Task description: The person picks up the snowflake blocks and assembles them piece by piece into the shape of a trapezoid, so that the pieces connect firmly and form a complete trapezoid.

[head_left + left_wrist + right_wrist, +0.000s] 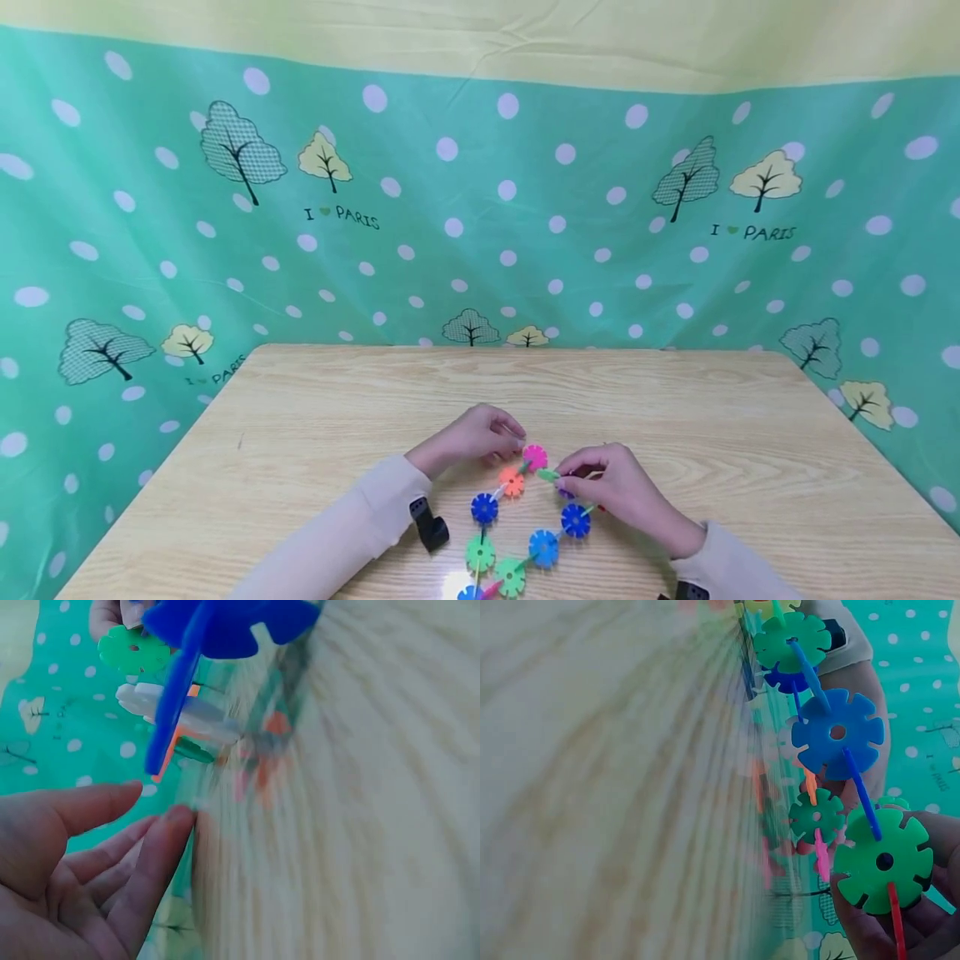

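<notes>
A chain of notched plastic snowflake discs, slotted edge to edge, loops across the near part of the table. My left hand (483,433) is beside the pink disc (535,457) at the far end of the loop. In the left wrist view a gap shows between its thumb and fingertips (180,817), with nothing held there. My right hand (618,483) pinches a green disc (547,475) close to the pink one. A purple disc (566,492) is partly hidden by the right fingers. Orange (512,482) and dark blue (484,508) discs follow down the left side.
The wooden table (337,392) extends beyond both hands to a green dotted curtain (480,208). A light blue disc (543,548) and green discs (511,577) lie along the chain's near side, which runs to the frame's bottom edge.
</notes>
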Demonstrator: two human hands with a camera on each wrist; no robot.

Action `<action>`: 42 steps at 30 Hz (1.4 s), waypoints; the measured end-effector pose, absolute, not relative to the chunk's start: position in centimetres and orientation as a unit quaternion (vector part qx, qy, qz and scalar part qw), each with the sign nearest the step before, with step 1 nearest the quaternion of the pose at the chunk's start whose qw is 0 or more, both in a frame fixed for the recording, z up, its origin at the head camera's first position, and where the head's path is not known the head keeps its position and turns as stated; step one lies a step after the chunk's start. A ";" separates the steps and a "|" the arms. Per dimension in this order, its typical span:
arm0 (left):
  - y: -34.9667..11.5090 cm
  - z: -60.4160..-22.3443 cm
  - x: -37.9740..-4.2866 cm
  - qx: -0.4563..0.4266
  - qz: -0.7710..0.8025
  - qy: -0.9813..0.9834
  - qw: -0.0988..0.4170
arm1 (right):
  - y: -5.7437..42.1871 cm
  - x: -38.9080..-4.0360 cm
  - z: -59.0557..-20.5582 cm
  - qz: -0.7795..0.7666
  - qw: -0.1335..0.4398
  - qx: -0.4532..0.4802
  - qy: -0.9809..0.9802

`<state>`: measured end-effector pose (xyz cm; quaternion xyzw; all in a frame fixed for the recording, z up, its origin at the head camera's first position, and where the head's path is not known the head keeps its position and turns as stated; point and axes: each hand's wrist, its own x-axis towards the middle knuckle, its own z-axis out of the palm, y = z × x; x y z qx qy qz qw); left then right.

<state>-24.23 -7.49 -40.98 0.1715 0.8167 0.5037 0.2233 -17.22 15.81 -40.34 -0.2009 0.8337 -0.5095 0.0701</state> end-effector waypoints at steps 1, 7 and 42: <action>-7.3 -41.0 -24.4 0.171 0.506 0.813 0.233 | 15.8 -17.3 -40.4 -0.507 0.070 -0.199 0.835; -6.7 -41.5 -24.8 0.188 0.503 0.800 0.266 | 16.0 -17.8 -40.5 -0.496 0.069 -0.195 0.843; -7.3 -42.1 -24.4 0.141 0.604 0.733 0.281 | 16.3 -18.9 -40.9 -0.475 0.059 -0.148 0.866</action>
